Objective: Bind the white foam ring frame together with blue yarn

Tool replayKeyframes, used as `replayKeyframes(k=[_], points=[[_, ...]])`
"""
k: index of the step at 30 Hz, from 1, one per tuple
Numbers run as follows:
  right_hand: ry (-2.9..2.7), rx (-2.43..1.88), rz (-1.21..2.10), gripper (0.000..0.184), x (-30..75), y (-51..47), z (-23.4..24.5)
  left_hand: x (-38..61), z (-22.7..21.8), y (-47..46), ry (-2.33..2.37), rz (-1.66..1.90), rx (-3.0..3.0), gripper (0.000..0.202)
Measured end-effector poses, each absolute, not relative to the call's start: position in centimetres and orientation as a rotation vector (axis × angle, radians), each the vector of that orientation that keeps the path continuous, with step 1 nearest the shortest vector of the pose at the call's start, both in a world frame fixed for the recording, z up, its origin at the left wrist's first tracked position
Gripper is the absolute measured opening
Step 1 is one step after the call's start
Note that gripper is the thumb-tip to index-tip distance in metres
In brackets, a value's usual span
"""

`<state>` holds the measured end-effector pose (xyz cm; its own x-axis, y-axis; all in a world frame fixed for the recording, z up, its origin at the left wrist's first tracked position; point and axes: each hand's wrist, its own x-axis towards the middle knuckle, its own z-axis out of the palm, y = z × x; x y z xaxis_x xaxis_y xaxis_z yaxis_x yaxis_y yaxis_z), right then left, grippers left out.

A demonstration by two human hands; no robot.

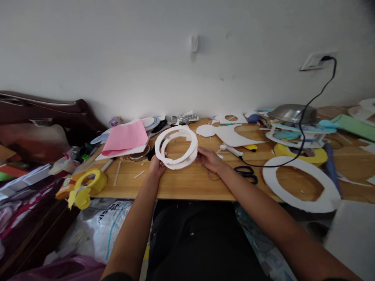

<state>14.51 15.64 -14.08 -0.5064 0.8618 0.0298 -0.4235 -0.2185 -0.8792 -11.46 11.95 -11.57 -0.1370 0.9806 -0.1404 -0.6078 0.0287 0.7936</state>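
A white foam ring frame point(191, 153), built of two rings stacked with short spacers between them, is held tilted above the wooden table point(181, 188). My left hand point(157, 167) grips its lower left edge, fingers closed round the rim. At the right edge, my right hand point(208, 158) pinches the frame; part of its fingertips is hidden. Right of that hand lie a white glue gun point(231, 150) with a black cord and a pair of dark-handled scissors point(247, 174).
Pink sheets point(126, 137) and yellow tape rolls point(95, 182) lie left. Rightward are a large white ring point(271, 171) overhanging the front edge, a two-tier ring frame point(288, 128), a metal bowl point(293, 112) and foam offcuts point(234, 135). The cord point(304, 101) runs to a wall socket point(315, 61).
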Motion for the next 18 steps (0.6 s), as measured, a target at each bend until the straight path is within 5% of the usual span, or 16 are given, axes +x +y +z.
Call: replayKeyframes(k=[18], points=[[-0.944,-0.570,1.946,0.032,15.0,17.0,-15.3,-12.0,-10.8,10.1,0.576,1.358,0.383,0.046]])
